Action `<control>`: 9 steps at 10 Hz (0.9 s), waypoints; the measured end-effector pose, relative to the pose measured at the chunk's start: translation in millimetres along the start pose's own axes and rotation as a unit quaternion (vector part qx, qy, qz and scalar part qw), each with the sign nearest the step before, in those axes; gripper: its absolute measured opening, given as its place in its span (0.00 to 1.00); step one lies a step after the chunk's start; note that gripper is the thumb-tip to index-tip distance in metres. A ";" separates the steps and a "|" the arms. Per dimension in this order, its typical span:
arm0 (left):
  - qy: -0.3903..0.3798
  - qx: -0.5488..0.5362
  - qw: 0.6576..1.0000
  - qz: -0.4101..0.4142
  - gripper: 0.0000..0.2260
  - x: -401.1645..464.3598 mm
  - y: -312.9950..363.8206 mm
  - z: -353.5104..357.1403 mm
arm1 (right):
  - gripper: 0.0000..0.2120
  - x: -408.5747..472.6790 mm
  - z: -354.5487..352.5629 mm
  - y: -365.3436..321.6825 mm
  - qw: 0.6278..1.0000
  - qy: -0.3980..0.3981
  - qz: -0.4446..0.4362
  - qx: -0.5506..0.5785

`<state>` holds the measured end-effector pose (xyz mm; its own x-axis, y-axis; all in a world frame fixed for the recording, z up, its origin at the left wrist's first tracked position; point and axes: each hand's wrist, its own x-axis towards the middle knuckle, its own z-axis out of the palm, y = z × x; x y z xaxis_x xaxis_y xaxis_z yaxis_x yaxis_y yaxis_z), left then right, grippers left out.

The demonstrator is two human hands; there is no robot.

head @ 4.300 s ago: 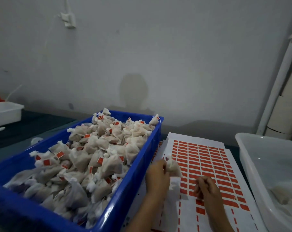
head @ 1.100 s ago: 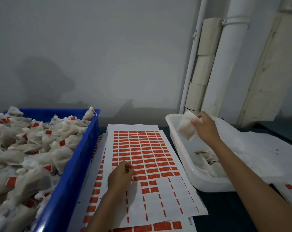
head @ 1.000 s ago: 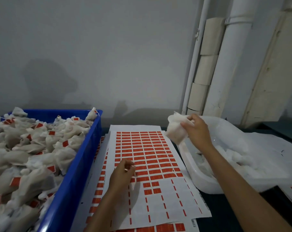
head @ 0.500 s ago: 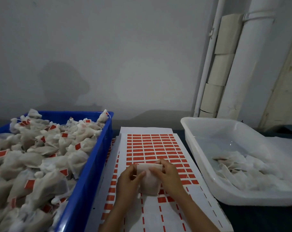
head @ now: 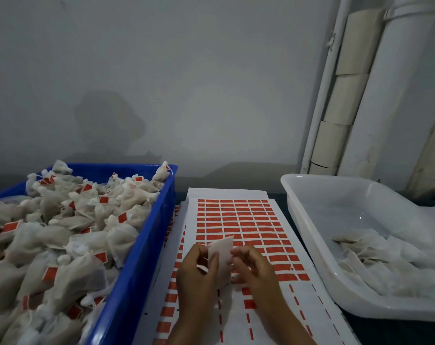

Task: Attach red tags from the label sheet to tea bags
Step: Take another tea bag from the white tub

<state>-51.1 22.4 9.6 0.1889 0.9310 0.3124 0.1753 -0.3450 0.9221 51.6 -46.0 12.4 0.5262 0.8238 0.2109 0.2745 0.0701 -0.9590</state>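
Observation:
A white tea bag (head: 221, 255) stands upright between both hands, just above the label sheet (head: 238, 220). My left hand (head: 196, 277) pinches its left edge, where a thin string shows. From the right side, my right hand (head: 253, 272) curls its fingers against the bag. The sheet carries rows of red tags at its far half and mostly bare backing near me. Whether a red tag is on this bag is hidden by the fingers.
A blue crate (head: 141, 257) on the left is heaped with tagged tea bags (head: 62, 232). A white tub (head: 318, 235) on the right holds several untagged bags (head: 375, 257). White pipes (head: 390, 95) run up the wall at the back right.
My right hand took a tea bag from the white tub and brought it over the label sheet. Both hands now hold it, and it has turned more upright.

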 end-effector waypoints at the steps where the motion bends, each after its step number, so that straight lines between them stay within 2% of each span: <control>1: -0.071 -0.003 0.994 0.087 0.09 -5.4 0.4 1.8 | 0.15 -4.2 7.7 -2.6 0.998 -0.066 0.001 -0.008; 2: -0.141 -0.008 0.978 0.154 0.10 -13.1 3.8 3.1 | 0.20 -5.6 8.5 -2.2 0.999 -0.037 0.026 -0.020; 3: -0.155 0.010 0.976 0.150 0.10 -10.8 -1.7 6.2 | 0.08 -1.1 5.1 -1.4 0.998 0.005 0.043 -0.035; 4: -0.131 0.004 0.990 0.044 0.14 -3.6 0.4 5.6 | 0.08 -1.4 0.7 -4.0 0.996 0.005 0.086 0.011; 5: -0.038 0.041 0.994 0.092 0.23 -3.3 -1.1 -2.5 | 0.13 -8.6 -3.8 -8.3 0.994 -0.007 0.097 0.045; 6: -0.095 -0.060 0.994 -0.010 0.25 -1.0 -4.6 -4.9 | 0.14 -9.5 -4.4 -7.3 0.993 -0.018 0.092 0.066; 7: -0.157 -0.131 0.977 -0.063 0.13 -2.1 -6.3 -0.6 | 0.13 -10.9 -4.6 -5.4 0.992 -0.034 0.098 0.078; 8: -0.135 -0.121 0.982 -0.049 0.05 -0.3 -7.2 -0.9 | 0.13 -7.8 -7.1 -3.8 0.993 -0.007 0.088 0.076; 9: -0.107 -0.103 0.988 -0.041 0.02 5.7 -9.6 -6.1 | 0.13 0.6 -12.6 -2.8 0.994 0.074 0.058 0.049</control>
<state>-57.6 31.7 3.9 0.3852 0.9009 0.2000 0.0018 -0.2175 0.9761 61.2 -52.8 17.6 0.6651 0.7377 0.1164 0.1287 0.0403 -0.9909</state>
